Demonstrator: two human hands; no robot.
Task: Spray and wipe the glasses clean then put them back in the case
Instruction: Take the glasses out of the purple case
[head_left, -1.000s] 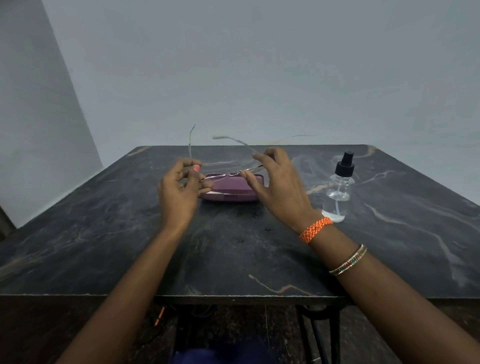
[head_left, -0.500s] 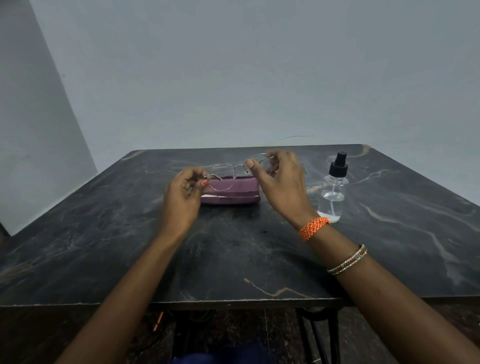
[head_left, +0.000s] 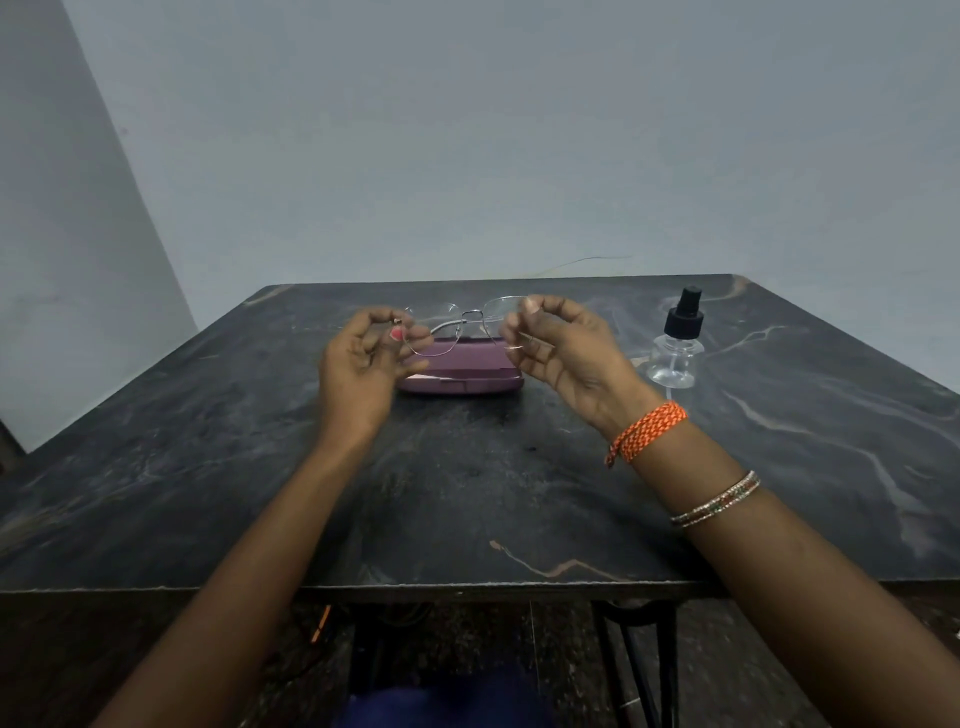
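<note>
Fingers: left hand (head_left: 358, 371) pinches the left end of the glasses (head_left: 464, 327) between thumb and forefinger; right hand (head_left: 563, 348) pinches the right end the same way, remaining fingers loosely curled. Glasses held level in the air above the case (head_left: 460, 373), clear of it. Frame: thin, silvery metal wire; lenses large, clear, near-rimless. Case: purple, shut, flat on the dark marble table (head_left: 467, 493). Spray bottle (head_left: 675, 343): clear body, black pump top, upright to the right of the case.
</note>
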